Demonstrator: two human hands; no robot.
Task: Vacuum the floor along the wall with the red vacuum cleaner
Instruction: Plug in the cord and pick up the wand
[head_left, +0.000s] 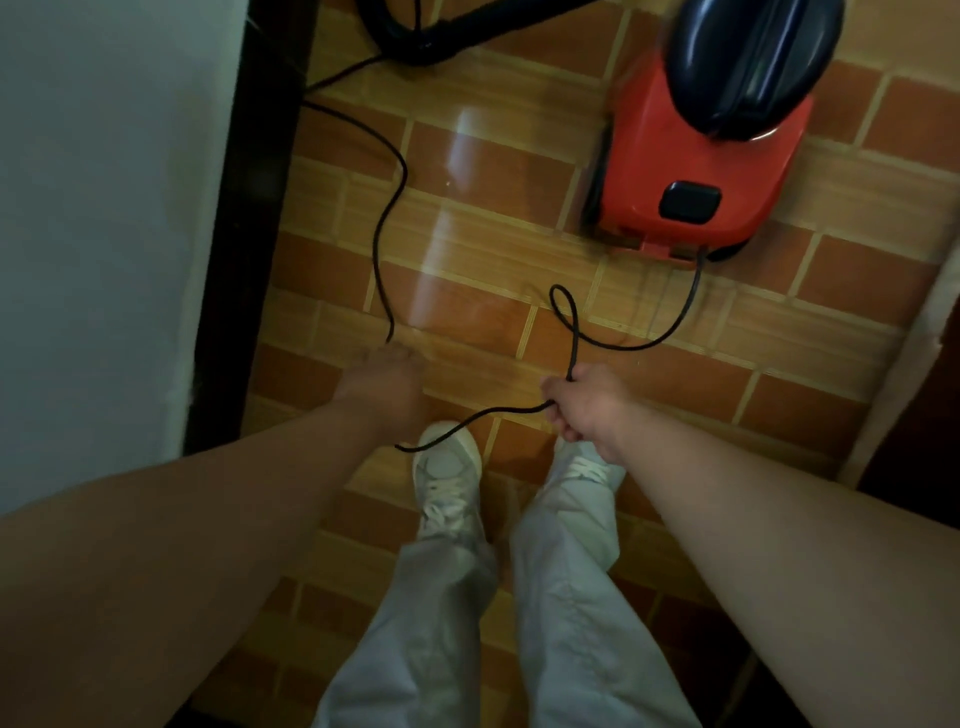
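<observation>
**Getting the Cord Ready**

The person's right hand is making a tight grip. Its fingers are curling round the black cord and pinching it. A small loop of cord is sticking up just above the fist. A loose bit is hanging out the other side, across the toe of a white shoe. I think the hand is holding the cord up like this so it is not getting in a knot or under the feet.

The left hand is reaching down to another part of the same cord, closer to the wall. This hand is looking blurry, so I cannot tell if its grip is spread or pinching. Its fingertips are right where the cord is ending in my view.

From the right hand, the cord is bending round to the back of the red vacuum cleaner. The cleaner is sitting on the floor in front of the person and off to the right, well apart from the wall. The other stretch of cord is wiggling up along the dark strip at the bottom of the wall. It is heading up past the black hose, which is lying near the wall.

Nobody is holding the hose, so I am guessing the real cleaning is not starting yet. The cord needs sorting first so the cleaner can roll along the wall.
</observation>
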